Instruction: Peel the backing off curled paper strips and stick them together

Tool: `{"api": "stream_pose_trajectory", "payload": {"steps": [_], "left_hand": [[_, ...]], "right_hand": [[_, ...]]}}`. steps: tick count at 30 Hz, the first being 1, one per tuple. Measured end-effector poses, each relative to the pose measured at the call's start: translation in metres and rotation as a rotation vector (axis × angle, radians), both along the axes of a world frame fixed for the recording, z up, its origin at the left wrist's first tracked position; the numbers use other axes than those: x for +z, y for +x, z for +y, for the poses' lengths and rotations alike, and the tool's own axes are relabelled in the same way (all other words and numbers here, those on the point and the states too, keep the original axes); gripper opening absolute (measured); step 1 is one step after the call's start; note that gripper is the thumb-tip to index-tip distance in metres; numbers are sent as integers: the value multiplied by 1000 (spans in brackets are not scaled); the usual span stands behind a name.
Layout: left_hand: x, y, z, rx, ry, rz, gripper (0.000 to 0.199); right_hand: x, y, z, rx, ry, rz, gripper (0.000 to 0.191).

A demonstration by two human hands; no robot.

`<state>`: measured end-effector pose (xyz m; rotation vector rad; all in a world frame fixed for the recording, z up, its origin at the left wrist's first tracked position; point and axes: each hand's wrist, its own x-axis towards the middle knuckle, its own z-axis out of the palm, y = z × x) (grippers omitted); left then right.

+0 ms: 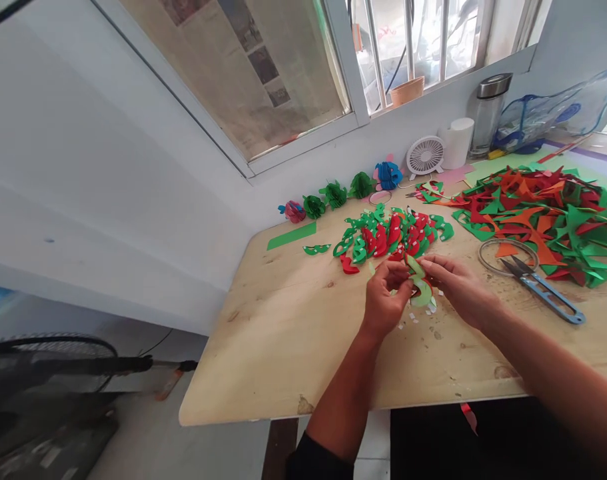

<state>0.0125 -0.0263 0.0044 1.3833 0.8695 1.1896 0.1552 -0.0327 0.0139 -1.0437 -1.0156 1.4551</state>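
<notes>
Nearest the camera, wears a black sleeve [320, 459] and reaches over the wooden desk [278, 333] with the left hand [386, 297] and the right hand [450, 287], pinching a pale green paper cutout [422, 292] with red edging between the fingers of both, beside small white bits [414, 317]. Has a heap of green and red cutouts [380, 240] just beyond the hands, with scissors [529, 275] to the right, tips at a metal ring [480, 254], near a big pile of red, orange and green scraps [538, 213].
</notes>
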Motion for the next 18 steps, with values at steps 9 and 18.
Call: {"api": "stream_pose_trajectory", "payload": {"steps": [9, 18], "left_hand": [[-1, -1, 6, 157, -86, -163, 27], [6, -2, 6, 160, -194, -268, 31]], "right_hand": [[2, -5, -2, 39, 123, -343, 33], [5, -5, -4, 39, 152, -380, 30]]}}
